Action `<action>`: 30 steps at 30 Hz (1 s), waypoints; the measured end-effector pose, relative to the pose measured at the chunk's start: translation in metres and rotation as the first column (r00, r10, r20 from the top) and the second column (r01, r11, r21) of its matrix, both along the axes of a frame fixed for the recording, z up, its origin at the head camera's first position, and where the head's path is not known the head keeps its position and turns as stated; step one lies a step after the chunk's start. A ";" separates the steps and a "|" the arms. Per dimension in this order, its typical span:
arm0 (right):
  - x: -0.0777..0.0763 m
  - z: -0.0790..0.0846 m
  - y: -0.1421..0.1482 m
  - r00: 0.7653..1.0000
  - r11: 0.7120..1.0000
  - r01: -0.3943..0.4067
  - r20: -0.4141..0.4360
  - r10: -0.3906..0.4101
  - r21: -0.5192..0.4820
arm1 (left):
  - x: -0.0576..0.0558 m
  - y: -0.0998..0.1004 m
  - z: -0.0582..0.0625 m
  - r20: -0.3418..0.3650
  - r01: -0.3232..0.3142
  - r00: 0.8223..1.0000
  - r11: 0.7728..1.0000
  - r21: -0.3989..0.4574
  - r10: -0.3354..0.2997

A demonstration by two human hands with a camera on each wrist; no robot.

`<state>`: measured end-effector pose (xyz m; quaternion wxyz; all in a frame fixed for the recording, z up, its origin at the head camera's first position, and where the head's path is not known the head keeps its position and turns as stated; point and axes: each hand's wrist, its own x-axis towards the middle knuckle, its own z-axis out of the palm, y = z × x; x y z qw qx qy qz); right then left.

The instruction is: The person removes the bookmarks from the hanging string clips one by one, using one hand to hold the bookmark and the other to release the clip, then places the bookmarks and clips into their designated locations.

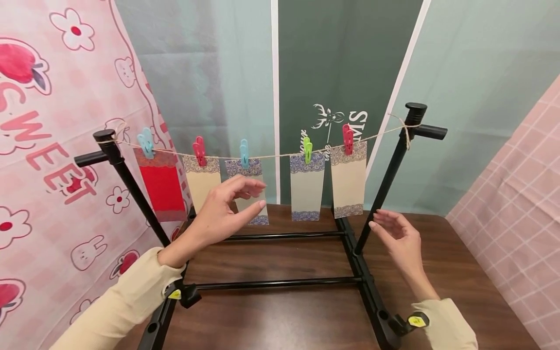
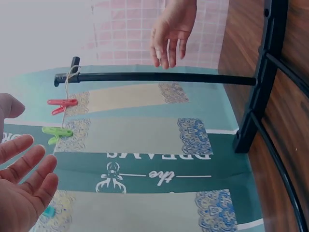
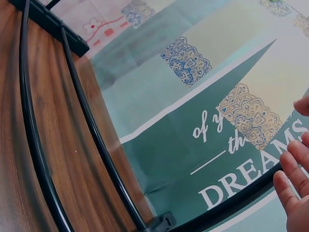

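Observation:
Several paper cards with patterned borders hang from a twine line [image 1: 277, 156], each under a small plastic clothespin. From the left come a red card [image 1: 162, 192], a cream card [image 1: 201, 182], a card [image 1: 260, 220] under a blue clothespin [image 1: 244, 153], a pale blue-bordered card [image 1: 307, 189] and another cream card [image 1: 348, 182]. My left hand [image 1: 227, 209] hovers before the middle card and partly hides it, fingers loosely bent and holding nothing. Beside the right post, my right hand [image 1: 399, 240] is empty, its fingers relaxed. The left wrist view shows a green clothespin [image 2: 58, 133] beyond my left fingers.
A black frame stands on the wooden table [image 1: 280, 313], with a left post [image 1: 135, 189], a right post [image 1: 389, 180] and low crossbars [image 1: 280, 283]. Behind hangs a green curtain [image 1: 350, 58]; pink patterned cloths [image 1: 512, 209] flank both sides.

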<state>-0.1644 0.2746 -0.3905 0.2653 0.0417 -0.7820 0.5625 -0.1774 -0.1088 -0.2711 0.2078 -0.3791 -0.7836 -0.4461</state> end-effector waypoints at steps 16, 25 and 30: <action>-0.008 -0.008 -0.009 0.998 0.996 0.056 0.040 -0.054 -0.069 | -0.008 0.022 0.019 -0.004 0.050 0.999 0.999 0.006 -0.050; -0.015 -0.014 -0.010 0.998 0.992 0.016 0.070 -0.008 -0.124 | -0.014 0.029 0.028 0.010 0.062 0.998 0.998 0.009 -0.062; -0.018 -0.018 -0.010 0.997 0.991 0.016 0.076 -0.005 -0.136 | -0.018 0.031 0.032 -0.002 0.072 0.997 0.997 0.004 -0.072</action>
